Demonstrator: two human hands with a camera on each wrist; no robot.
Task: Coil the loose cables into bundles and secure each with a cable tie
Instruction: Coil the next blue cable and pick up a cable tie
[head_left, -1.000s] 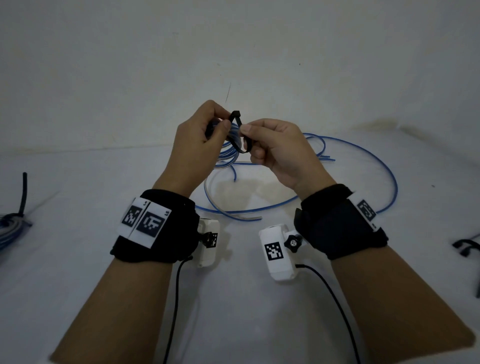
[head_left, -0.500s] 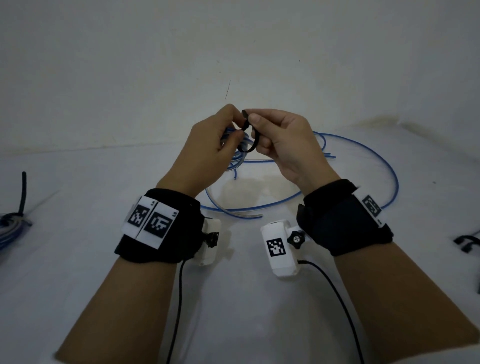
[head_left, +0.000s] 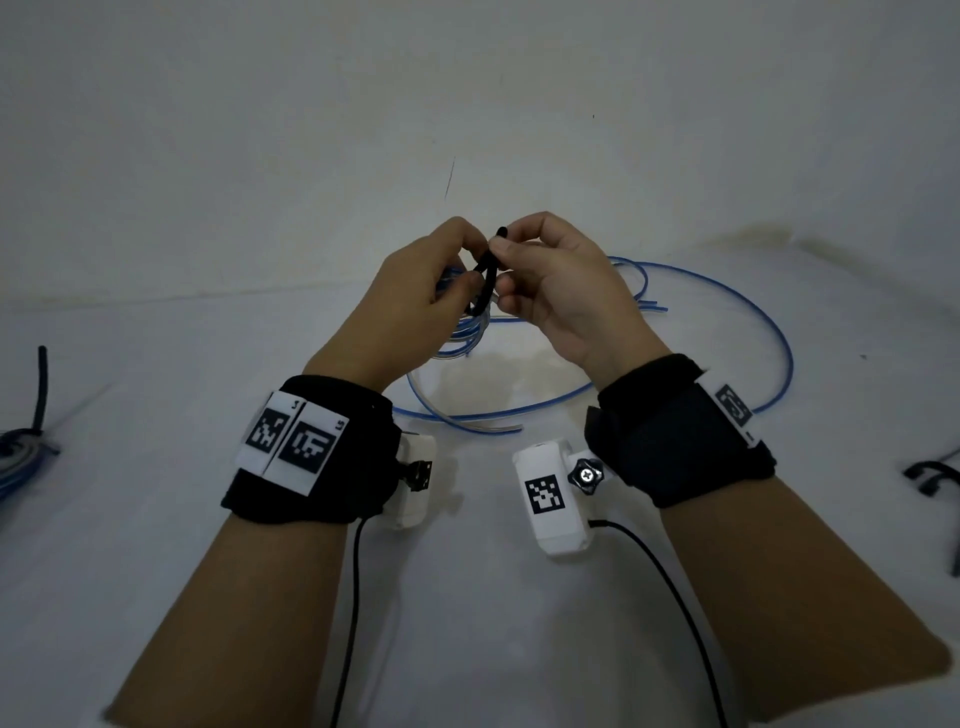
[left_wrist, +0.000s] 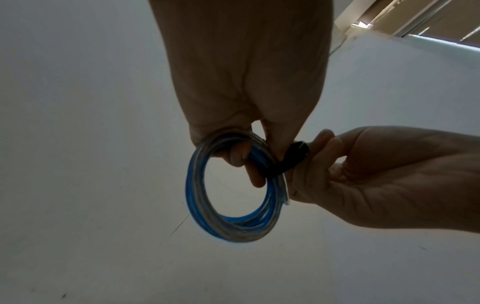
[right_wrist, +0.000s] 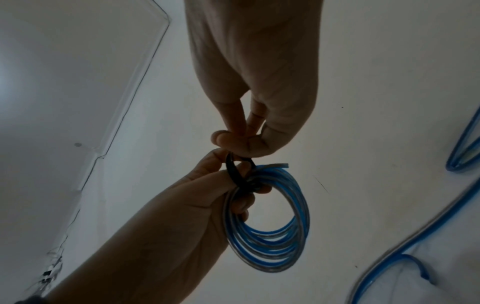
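Two hands (head_left: 410, 291) (head_left: 566, 291), one coil (left_wrist: 233, 191), maybe one tie (left_wrist: 288, 160).

A plain indoor room, its kind unclear — a bare off-white wall (head_left: 467, 93) rises behind a bench (head_left: 156, 519) draped in white cloth. A window frame (left_wrist: 415, 18) shows in one corner of the left wrist view.

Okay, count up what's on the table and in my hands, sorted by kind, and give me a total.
Coiled blue cable bundles: 2, one held, one at the left edge
Loose blue cable runs: 1 tangle, strands not countable
Black cable ties: 3, one around the held coil, one on the left bundle, one spare
Total: 6
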